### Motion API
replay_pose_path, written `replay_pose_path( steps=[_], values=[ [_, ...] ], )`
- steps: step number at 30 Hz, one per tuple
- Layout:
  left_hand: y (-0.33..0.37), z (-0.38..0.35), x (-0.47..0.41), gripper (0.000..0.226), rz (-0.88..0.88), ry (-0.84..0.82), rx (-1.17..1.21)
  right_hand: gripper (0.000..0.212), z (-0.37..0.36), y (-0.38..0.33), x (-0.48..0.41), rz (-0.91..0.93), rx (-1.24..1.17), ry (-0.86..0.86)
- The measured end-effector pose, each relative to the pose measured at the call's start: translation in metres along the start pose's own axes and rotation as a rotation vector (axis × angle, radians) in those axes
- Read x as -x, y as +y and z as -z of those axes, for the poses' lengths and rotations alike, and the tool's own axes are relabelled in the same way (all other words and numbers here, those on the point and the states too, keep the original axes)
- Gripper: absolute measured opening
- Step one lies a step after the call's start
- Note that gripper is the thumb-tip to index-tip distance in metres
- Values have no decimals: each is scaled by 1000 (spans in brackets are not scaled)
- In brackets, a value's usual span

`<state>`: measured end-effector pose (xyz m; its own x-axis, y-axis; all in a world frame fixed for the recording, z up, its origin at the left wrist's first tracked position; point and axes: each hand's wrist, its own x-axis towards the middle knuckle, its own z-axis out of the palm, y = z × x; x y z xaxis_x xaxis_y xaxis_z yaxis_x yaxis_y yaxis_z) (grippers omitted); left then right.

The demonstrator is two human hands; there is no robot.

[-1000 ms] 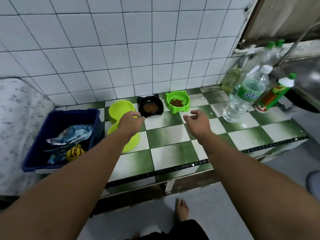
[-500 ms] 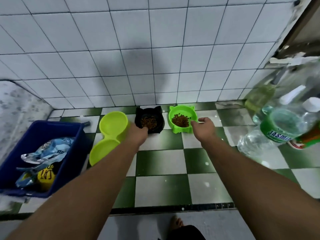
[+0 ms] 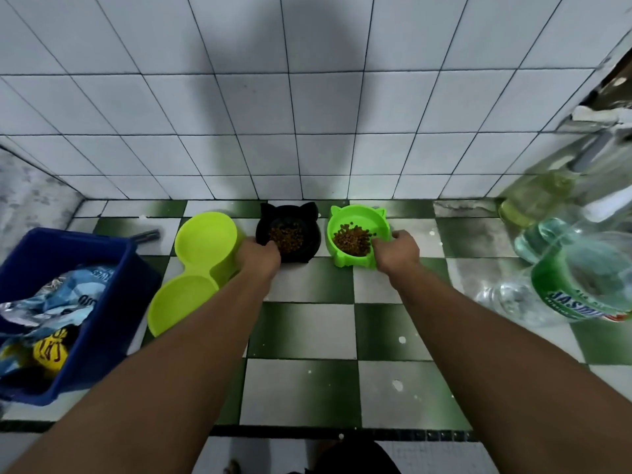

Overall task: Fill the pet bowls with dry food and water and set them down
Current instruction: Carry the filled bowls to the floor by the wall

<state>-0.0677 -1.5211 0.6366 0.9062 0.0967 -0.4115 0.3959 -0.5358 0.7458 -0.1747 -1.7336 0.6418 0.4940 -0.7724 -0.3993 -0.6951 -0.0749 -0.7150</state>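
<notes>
Three pet bowls stand against the tiled wall on a green-and-white checkered counter [image 3: 307,336]. A black cat-eared bowl [image 3: 309,217] holds dry kibble, and my left hand [image 3: 260,256] grips its near left rim. A green cat-eared bowl [image 3: 355,217] to its right also holds kibble; my right hand [image 3: 396,249] grips its near right rim, thumb over the edge. A lime double bowl [image 3: 195,265] lies empty at the left, beside my left forearm.
A blue bin [image 3: 113,295] with crumpled food bags sits at the counter's left end. A clear water bottle with a green label [image 3: 578,285] and a yellowish bottle [image 3: 533,196] stand at the right. The counter's dark front edge [image 3: 342,432] runs below.
Both hands reached further forward and closed on the rims of the black and green bowls. The camera leaned in closer over the counter.
</notes>
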Motion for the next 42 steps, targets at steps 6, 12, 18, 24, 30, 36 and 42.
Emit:
replay_pose_path(
  steps=[6, 12, 18, 24, 30, 36, 42],
  values=[
    [-4, -15, -18, 43, 28, 99, -32, 44, -1, 4, -8, -1, 82, 21],
    [-3, -21, -21, 33, 157, 136, 39, 25, 3, 2, -7, -69, 81, 66],
    [-2, -12, -9, 39, 103, 123, -171, 39, 9, 0, 3, -67, 94, 102],
    [-14, 1, -3, 28, 6, 125, -19, 30, 20, 12, 19, -60, 34, 81],
    [-22, 12, 16, 57, -10, 41, 187, 28, 30, 18, 38, -38, -96, 68],
    [-19, 25, 35, 50, -50, 4, 355, 34, 42, 15, 48, -14, -152, 59],
    [-20, 63, 55, 50, -64, 24, 472, 39, 48, -5, 71, 53, -242, 48]
  ],
)
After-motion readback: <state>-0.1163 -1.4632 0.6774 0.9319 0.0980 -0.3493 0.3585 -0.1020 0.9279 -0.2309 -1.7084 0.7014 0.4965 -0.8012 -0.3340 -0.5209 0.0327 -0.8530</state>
